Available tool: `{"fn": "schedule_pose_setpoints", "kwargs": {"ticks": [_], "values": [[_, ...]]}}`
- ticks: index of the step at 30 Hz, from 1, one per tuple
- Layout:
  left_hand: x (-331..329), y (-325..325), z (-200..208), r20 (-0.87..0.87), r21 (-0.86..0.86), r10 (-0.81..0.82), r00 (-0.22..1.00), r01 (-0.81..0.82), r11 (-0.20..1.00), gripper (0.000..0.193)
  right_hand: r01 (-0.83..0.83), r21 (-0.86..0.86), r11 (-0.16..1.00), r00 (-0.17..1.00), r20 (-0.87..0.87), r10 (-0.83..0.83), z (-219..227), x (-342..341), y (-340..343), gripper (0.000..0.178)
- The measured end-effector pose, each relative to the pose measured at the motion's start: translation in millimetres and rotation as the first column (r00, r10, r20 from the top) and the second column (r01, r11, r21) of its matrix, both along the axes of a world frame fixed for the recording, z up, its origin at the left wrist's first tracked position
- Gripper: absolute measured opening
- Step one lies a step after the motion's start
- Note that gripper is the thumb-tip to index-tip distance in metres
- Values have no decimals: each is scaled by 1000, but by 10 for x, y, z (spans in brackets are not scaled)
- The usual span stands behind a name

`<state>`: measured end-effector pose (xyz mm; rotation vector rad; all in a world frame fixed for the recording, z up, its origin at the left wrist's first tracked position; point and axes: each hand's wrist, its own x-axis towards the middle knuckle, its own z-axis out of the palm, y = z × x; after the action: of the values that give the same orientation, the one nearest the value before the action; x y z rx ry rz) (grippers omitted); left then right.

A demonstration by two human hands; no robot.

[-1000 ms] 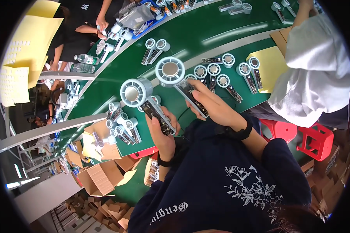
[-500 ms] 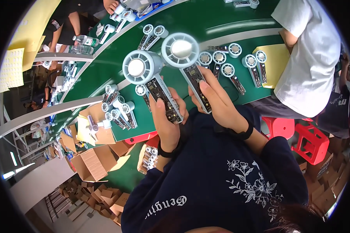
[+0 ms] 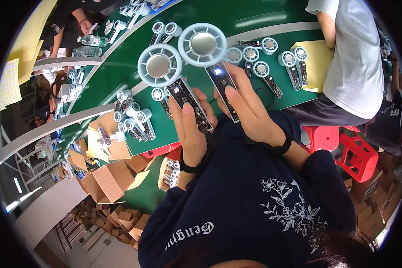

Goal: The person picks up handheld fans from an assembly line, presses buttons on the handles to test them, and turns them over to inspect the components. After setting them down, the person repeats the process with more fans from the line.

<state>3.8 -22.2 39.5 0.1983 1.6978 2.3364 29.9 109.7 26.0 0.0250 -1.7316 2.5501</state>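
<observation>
My left hand (image 3: 193,127) is wrapped round the handle of a light-blue handheld fan (image 3: 160,66), its thumb pressed on the bare circuit board. A second handheld fan (image 3: 203,43) of the same kind is gripped in my right hand (image 3: 250,109), the thumb likewise on its board. Both fans are raised side by side above the green table (image 3: 295,35), round heads pointing away from me. A small white light glows on each circuit board, brighter on the right one. The fingers behind the handles are partly hidden.
Several more open-handled fans (image 3: 136,117) lie left on the table, others (image 3: 261,69) to the right, near a yellow sheet (image 3: 315,58). A person in a white shirt (image 3: 353,67) sits at right. Cardboard boxes (image 3: 109,181) stand lower left; red stools (image 3: 357,156) at right.
Small white lights have come on on both circuit boards. Both fans have shifted slightly up and left in view, and their heads now face me more squarely.
</observation>
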Motion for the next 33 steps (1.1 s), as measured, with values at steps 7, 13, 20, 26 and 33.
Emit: {"fn": "schedule_pose_setpoints", "kwargs": {"ticks": [7,13,20,26,33], "values": [[34,54,-21,47,-6,20,999,-20,1000,52,41,-45,998,999,20,-41,-29,-10,-2,43],[13,10,-66,60,71,-55,997,51,996,49,25,-63,998,999,43,-23,-27,-18,16,43],[21,56,-77,34,53,-46,998,44,998,48,63,-49,997,998,28,-62,-59,-18,6,42],[56,75,-135,96,101,-59,994,50,994,46,97,-75,992,993,78,-91,-57,-23,10,40],[32,82,-143,101,85,-46,994,37,996,45,94,-74,993,991,99,-86,-72,-64,6,38]]}}
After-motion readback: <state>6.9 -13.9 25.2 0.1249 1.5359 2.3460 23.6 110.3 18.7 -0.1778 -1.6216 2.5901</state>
